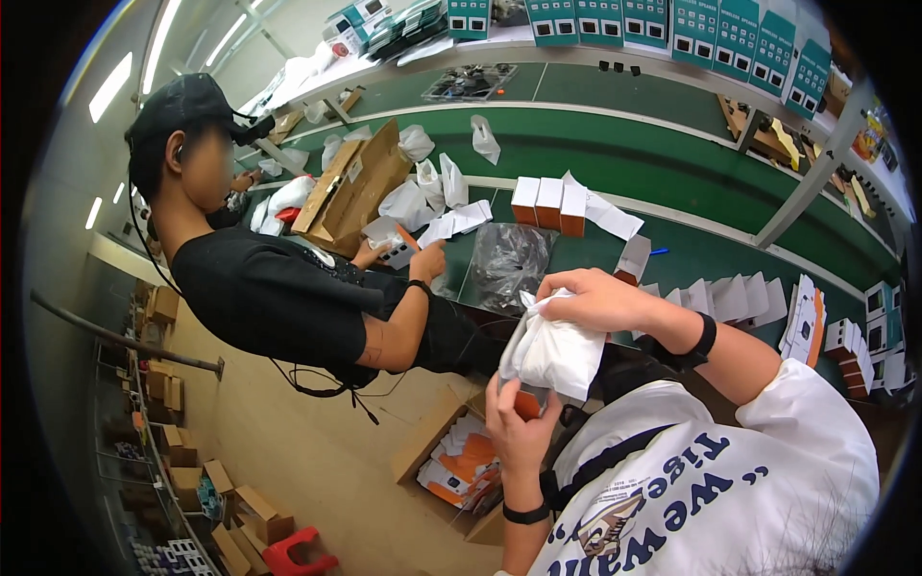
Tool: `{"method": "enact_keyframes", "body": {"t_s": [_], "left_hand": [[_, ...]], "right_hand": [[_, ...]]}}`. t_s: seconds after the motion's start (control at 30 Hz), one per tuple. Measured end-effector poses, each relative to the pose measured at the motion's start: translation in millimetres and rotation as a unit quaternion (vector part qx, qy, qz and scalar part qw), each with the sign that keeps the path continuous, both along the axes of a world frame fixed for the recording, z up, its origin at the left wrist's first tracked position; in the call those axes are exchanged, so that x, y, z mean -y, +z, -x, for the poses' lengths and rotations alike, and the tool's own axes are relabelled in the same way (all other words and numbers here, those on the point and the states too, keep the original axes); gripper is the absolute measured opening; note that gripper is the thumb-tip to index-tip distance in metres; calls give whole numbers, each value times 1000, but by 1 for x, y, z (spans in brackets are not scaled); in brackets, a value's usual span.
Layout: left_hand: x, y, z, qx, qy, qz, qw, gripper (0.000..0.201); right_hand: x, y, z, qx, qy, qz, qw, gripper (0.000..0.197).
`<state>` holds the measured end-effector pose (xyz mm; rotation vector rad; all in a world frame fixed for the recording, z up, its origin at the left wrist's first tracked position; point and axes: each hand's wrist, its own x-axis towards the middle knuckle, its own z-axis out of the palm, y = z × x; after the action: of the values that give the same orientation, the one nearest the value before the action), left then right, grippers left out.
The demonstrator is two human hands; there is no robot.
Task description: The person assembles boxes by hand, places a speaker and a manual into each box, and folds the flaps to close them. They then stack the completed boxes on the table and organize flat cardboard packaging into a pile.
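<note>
A white plastic bag (557, 350), bunched around something hidden, is between my hands in front of my chest. My right hand (591, 300) grips its gathered top from above, fingers curled over the plastic. Below it, my left hand (519, 422) is closed around a small grey-and-orange box (527, 403), which the bag's lower end covers or enters; I cannot tell which. A dark crumpled plastic bag (509, 259) lies on the green bench just beyond. To the left, a co-worker's hands (427, 261) hold a small white box (389, 245) with an orange flap.
White-and-orange boxes (549, 204) stand on the green workbench (701, 252), with open box sleeves (735, 300) to the right. A large carton (353, 187) sits beyond the co-worker (264, 278). Teal boxes (735, 43) line the shelf above. An open carton (423, 437) of flattened boxes stands on the floor.
</note>
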<state>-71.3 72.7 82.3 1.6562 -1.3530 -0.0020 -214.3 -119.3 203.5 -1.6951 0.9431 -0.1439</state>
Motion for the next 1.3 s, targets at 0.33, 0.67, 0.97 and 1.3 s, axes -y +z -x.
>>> {"method": "enact_keyframes", "body": {"t_s": [0.33, 0.67, 0.97, 1.3], "left_hand": [[8, 14, 23, -256, -89, -167, 948, 76], [27, 5, 24, -458, -216, -82, 859, 79], [23, -3, 25, -455, -206, -98, 861, 77], [11, -4, 18, -449, -200, -97, 866, 79]], "right_hand": [[-22, -5, -7, -141, 37, 297, 944, 70], [8, -21, 34, 84, 249, 277, 924, 67], [-16, -34, 39, 43, 307, 274, 911, 53], [5, -27, 17, 65, 346, 164, 922, 45]]}}
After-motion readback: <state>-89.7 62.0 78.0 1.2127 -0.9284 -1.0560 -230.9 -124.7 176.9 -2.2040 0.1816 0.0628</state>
